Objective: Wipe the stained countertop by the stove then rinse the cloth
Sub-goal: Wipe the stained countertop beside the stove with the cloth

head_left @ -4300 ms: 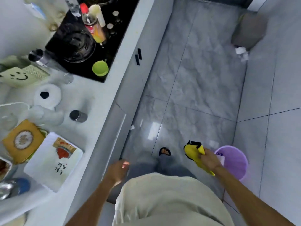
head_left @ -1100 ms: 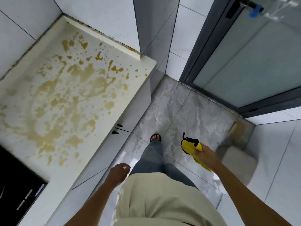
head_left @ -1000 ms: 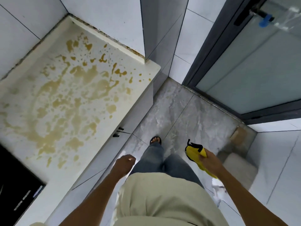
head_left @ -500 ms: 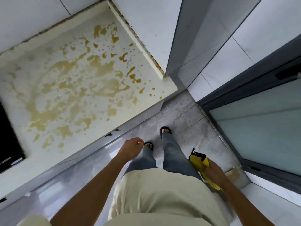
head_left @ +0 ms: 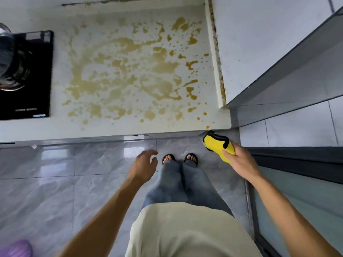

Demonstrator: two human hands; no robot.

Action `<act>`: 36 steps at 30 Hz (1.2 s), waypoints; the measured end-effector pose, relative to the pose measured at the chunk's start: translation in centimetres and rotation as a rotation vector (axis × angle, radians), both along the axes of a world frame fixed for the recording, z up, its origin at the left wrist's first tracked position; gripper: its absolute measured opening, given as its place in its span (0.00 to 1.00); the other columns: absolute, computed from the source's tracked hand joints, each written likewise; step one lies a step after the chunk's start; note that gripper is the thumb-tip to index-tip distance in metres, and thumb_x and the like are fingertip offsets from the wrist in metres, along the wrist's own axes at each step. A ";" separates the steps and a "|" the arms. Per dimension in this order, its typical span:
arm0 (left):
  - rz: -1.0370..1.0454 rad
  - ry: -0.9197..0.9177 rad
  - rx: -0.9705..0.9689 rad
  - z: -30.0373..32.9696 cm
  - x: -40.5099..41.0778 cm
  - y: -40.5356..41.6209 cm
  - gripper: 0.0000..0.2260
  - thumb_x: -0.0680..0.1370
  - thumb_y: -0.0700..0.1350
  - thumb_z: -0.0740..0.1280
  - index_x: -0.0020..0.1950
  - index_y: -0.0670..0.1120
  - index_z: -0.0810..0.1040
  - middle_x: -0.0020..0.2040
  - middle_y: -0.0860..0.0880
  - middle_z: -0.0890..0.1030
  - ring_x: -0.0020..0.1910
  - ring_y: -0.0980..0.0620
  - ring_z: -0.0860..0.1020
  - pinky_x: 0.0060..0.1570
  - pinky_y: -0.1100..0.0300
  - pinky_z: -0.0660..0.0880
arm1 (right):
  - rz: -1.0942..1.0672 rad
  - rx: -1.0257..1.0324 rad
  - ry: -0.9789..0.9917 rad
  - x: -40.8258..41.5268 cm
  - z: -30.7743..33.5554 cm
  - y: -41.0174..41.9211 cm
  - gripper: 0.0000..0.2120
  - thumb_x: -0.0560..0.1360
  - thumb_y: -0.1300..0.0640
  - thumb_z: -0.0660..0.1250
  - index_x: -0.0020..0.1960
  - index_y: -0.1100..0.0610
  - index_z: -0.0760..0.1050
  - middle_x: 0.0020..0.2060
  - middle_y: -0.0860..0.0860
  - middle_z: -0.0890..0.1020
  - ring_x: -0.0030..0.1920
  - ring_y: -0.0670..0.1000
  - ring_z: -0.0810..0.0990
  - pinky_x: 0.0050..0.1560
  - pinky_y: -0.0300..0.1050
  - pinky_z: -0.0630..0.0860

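A white countertop [head_left: 33, 128] fills the upper half of the view, and a wide patch of yellow-brown stains [head_left: 130, 71] covers its middle and right part. The black stove [head_left: 26, 75] sits at its left end. My right hand [head_left: 239, 162] grips a folded yellow cloth with black trim [head_left: 217, 145], held in the air just below the counter's front right corner. My left hand [head_left: 144, 166] hangs over the floor in front of the counter, fingers loosely curled and holding nothing.
A metal pot [head_left: 7, 58] stands on the stove at the far left. A white wall [head_left: 259, 43] and a grey panel [head_left: 297, 71] close off the counter's right side. A glass door [head_left: 306, 201] runs along the right. A purple bucket [head_left: 16, 249] shows at the bottom left.
I have turned to face the stained counter squarely. My right hand has lifted the cloth up toward the counter's front right corner. My left hand has loosened from a fist.
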State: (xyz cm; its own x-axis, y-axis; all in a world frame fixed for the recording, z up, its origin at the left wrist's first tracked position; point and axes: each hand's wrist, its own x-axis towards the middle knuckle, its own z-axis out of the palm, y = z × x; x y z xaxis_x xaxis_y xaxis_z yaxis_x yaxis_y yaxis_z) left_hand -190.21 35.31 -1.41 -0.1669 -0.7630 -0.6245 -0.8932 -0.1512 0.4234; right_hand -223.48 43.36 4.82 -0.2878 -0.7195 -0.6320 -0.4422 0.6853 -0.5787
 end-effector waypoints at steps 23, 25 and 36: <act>-0.216 0.039 -0.510 -2.8 -5.0 -4.1 0.30 0.74 0.31 0.69 0.77 0.40 0.72 0.79 0.40 0.70 0.80 0.38 0.65 0.73 0.43 0.74 | 0.688 -0.291 0.497 3.0 -10.7 -10.7 0.34 0.83 0.29 0.42 0.85 0.39 0.43 0.86 0.46 0.39 0.85 0.55 0.33 0.84 0.65 0.44; -0.230 0.046 -0.514 -3.1 -4.8 -3.9 0.31 0.74 0.31 0.69 0.78 0.41 0.72 0.79 0.40 0.69 0.80 0.38 0.65 0.73 0.42 0.74 | 0.671 -0.281 0.649 2.9 -11.4 -11.9 0.32 0.85 0.33 0.41 0.86 0.42 0.44 0.86 0.49 0.42 0.85 0.58 0.37 0.83 0.67 0.49; -0.149 0.032 -0.546 -4.2 -4.9 -3.8 0.19 0.85 0.43 0.64 0.77 0.46 0.73 0.79 0.45 0.69 0.81 0.43 0.65 0.74 0.43 0.73 | 0.601 -0.371 0.719 6.8 -13.2 -11.8 0.32 0.86 0.35 0.48 0.86 0.45 0.45 0.86 0.52 0.46 0.86 0.61 0.43 0.83 0.67 0.49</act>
State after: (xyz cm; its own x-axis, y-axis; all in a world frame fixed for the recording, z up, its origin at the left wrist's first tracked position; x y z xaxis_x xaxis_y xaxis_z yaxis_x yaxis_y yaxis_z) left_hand -195.08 31.49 -5.63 -0.3098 -0.9407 -0.1384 -0.8737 0.2243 0.4316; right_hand -216.73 31.57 -8.38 -0.0375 -0.9867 -0.1582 -0.9833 0.0646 -0.1699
